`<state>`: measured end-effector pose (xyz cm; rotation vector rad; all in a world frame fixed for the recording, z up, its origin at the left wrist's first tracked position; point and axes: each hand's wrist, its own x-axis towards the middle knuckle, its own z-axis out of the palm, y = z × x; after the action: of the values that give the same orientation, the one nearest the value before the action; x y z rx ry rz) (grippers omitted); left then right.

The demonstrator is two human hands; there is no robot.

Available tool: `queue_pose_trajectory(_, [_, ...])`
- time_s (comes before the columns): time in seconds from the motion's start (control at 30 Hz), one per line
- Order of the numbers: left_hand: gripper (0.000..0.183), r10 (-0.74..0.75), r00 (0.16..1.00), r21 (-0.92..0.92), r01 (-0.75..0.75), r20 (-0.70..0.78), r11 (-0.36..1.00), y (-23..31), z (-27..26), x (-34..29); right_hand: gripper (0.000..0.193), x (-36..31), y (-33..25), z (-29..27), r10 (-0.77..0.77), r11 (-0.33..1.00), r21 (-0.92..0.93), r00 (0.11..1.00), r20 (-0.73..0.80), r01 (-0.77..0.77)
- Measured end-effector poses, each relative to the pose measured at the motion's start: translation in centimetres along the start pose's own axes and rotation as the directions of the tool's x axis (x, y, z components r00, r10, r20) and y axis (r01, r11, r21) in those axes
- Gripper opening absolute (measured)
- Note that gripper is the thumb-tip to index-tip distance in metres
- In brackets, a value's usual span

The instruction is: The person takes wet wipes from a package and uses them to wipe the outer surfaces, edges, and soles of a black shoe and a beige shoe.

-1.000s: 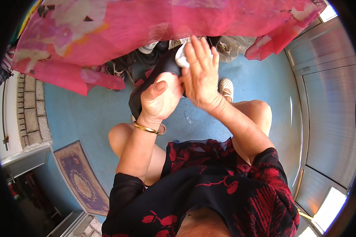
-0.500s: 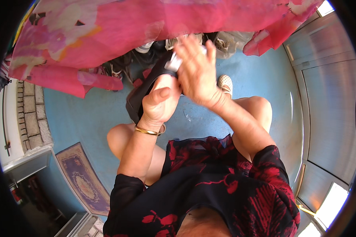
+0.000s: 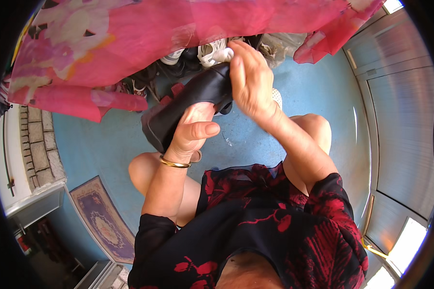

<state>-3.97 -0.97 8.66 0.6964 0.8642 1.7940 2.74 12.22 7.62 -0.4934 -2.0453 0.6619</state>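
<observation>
A black leather shoe (image 3: 171, 113) sits tilted over my left hand (image 3: 194, 131), whose fingers are inside it and hidden. My left thumb stays outside, along the opening, and the hand carries the shoe above the floor. At the shoe's far right end, my right hand (image 3: 253, 84) has its fingers closed on a bunched white cloth (image 3: 223, 55). Some of the cloth pokes out past the fingertips, over the shoe's end.
Several shoes, including a white sneaker (image 3: 208, 52), stand under a hanging pink floral cloth (image 3: 144, 43). A clear plastic bag (image 3: 279, 48) lies right of them. A patterned rug (image 3: 102, 216) is on the blue floor at left, and a panelled metal door (image 3: 400, 135) at right.
The shoe has turned and shifted so more of its black side shows. My right hand has moved slightly right, from a blurred flat pose to a closed grip on the white cloth.
</observation>
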Motion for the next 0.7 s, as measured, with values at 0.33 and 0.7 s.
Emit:
queue_pose_trajectory(0.33, [0.086, -0.022, 0.997, 0.18, 0.009, 0.07, 0.984, -0.3, -1.2, -0.2, 0.024, -0.4, 0.5, -0.1, 0.142, 0.952, 0.259, 0.984, 0.105, -0.165])
queue_pose_trajectory(0.7, [0.092, -0.064, 0.997, 0.449, 0.042, 0.033, 0.893, -0.1, -1.5, -1.0, 0.026, -0.6, -0.2, 0.0, -0.022, 0.947, 0.321, 0.998, 0.059, 0.002])
